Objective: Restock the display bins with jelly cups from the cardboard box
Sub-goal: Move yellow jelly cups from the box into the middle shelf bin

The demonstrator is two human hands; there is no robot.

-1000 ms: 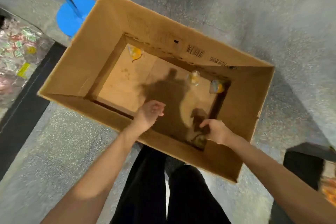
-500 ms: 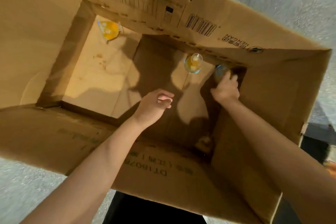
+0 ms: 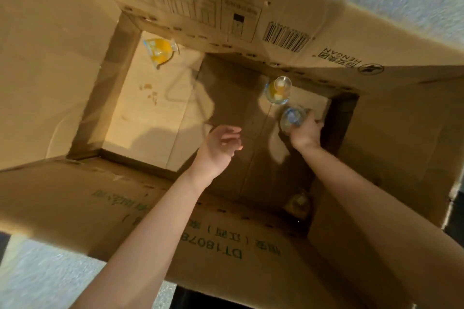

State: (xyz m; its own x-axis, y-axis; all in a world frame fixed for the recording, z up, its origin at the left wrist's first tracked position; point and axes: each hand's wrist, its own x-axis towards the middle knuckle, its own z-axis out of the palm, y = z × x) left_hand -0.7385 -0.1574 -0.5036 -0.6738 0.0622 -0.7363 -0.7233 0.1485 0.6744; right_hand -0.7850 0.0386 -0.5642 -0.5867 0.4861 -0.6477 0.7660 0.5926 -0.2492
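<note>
Gripping a jelly cup [image 3: 292,119] with right hand [image 3: 305,133] near cardboard box's [image 3: 62,45] far right corner; left hand [image 3: 218,150] hovering, fingers relaxed.

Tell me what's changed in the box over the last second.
The right hand reached to the far right corner and now grips the blue-lidded jelly cup, lifted. The left hand stays open and empty. The other two orange jelly cups haven't moved.
</note>
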